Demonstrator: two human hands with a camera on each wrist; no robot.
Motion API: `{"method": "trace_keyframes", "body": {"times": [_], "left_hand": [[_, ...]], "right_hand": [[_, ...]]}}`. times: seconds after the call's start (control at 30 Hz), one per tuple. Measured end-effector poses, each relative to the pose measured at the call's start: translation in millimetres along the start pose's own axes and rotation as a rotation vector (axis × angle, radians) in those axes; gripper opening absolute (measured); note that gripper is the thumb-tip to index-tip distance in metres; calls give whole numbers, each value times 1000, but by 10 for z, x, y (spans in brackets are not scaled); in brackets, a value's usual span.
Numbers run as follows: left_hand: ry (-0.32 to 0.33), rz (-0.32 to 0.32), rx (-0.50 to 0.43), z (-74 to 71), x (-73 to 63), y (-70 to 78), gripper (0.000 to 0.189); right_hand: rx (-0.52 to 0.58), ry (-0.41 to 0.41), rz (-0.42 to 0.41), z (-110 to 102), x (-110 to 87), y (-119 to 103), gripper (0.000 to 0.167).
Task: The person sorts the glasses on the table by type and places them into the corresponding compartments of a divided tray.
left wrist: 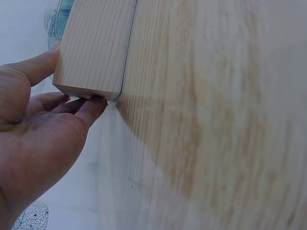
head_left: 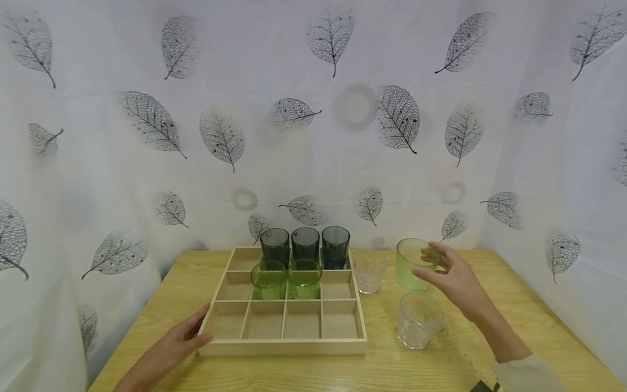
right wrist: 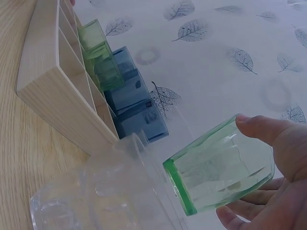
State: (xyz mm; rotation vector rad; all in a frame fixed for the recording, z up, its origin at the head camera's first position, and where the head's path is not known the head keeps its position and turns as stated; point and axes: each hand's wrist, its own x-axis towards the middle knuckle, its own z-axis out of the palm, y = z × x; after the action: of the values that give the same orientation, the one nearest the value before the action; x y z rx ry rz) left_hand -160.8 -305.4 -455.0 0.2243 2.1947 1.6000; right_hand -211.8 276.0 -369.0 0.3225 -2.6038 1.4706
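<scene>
My right hand (head_left: 453, 280) holds a green glass (right wrist: 218, 167) by its sides, thumb on one side and fingers on the other. The glass is off the table, right of the divided wooden box (head_left: 281, 347). At the box's front left corner, my left hand (head_left: 173, 340) grips the wood, its thumb on the front and its fingers along the side (left wrist: 91, 110). Three dark grey glasses (head_left: 306, 245) stand in the box's back row. Two more green glasses (head_left: 269, 283) occupy the middle compartments of the middle row.
One clear glass (head_left: 370, 275) stands close to the box's right side. Another clear glass (head_left: 420, 321) is nearer the front, below my right hand. A white curtain with leaf prints (head_left: 303, 163) hangs behind and beside the wooden table (head_left: 495, 305). A small dark object (head_left: 481, 386) shows at the bottom edge.
</scene>
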Motion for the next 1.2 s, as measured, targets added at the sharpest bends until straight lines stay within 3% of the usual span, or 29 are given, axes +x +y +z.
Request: {"method": "trace_keyframes", "body": {"times": [0.77, 1.2], "left_hand": [[-8, -19, 5, -12, 2, 16, 83], [-3, 55, -15, 1, 3, -24, 83]], "right_hand": [[116, -78, -25, 789, 197, -380, 89], [167, -67, 2, 1214, 352, -447, 90]]}}
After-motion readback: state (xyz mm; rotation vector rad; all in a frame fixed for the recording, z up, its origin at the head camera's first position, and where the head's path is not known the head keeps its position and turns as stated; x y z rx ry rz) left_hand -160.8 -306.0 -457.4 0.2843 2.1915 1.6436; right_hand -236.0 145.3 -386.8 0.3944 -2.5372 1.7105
